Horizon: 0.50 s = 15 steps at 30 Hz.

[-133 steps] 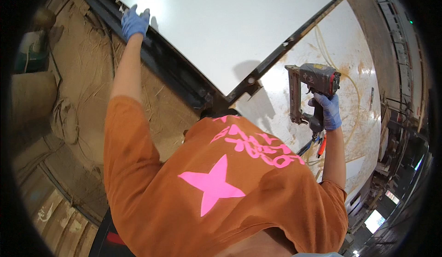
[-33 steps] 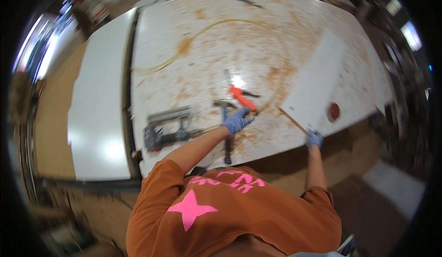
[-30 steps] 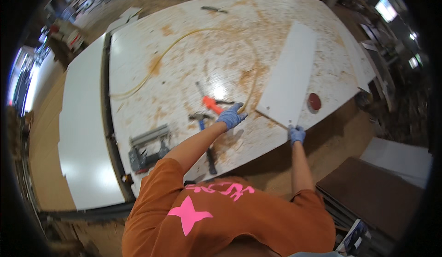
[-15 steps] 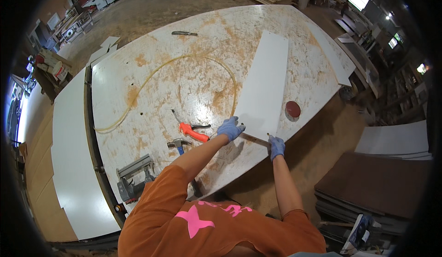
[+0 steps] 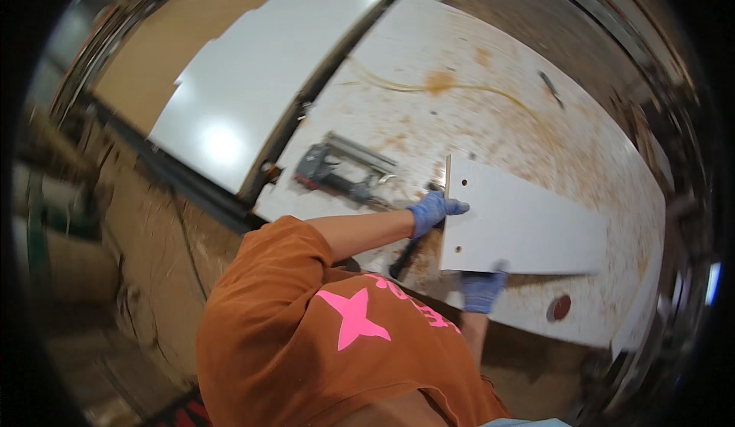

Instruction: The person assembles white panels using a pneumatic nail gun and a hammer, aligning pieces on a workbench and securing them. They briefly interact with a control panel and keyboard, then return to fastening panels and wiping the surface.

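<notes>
Right of centre, two blue-gloved hands grip a flat white rectangular board: left hand on its left end, right hand along its lower edge. A dark nail gun lies left of the board on the stained white worktable.

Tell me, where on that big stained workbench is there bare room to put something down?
The far stretch of the workbench beyond the yellowish hose lies bare, save a small dark tool. The large white sheet on the left is bare too. It is crowded at the near edge: nail gun, white panel, left hand and right hand.
</notes>
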Motion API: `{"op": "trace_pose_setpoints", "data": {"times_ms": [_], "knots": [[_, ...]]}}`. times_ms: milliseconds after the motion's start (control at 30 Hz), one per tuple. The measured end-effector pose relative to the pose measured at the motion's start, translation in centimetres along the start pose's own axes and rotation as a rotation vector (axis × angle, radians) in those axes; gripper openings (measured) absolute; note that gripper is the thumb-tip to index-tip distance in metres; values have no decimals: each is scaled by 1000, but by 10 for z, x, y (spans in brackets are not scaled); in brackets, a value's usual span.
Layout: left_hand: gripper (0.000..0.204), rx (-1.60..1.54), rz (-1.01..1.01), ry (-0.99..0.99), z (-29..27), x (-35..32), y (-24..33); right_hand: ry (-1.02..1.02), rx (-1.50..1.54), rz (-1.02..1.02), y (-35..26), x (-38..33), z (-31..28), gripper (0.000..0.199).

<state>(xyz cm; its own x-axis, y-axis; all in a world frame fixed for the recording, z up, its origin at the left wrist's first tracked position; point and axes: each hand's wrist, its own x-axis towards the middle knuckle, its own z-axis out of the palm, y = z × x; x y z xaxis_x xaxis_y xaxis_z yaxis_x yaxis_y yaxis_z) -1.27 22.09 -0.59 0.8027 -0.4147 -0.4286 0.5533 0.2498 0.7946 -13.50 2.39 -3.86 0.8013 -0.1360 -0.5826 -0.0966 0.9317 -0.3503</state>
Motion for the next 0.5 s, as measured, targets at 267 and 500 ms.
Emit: {"op": "trace_pose_setpoints", "data": {"times_ms": [267, 500], "knots": [[53, -133, 374, 387, -226, -263, 53, -130, -255, -12, 60, 56, 55, 49], [57, -323, 806, 954, -341, -346, -37, -467, -606, 479, 268, 115, 241, 41]]}}
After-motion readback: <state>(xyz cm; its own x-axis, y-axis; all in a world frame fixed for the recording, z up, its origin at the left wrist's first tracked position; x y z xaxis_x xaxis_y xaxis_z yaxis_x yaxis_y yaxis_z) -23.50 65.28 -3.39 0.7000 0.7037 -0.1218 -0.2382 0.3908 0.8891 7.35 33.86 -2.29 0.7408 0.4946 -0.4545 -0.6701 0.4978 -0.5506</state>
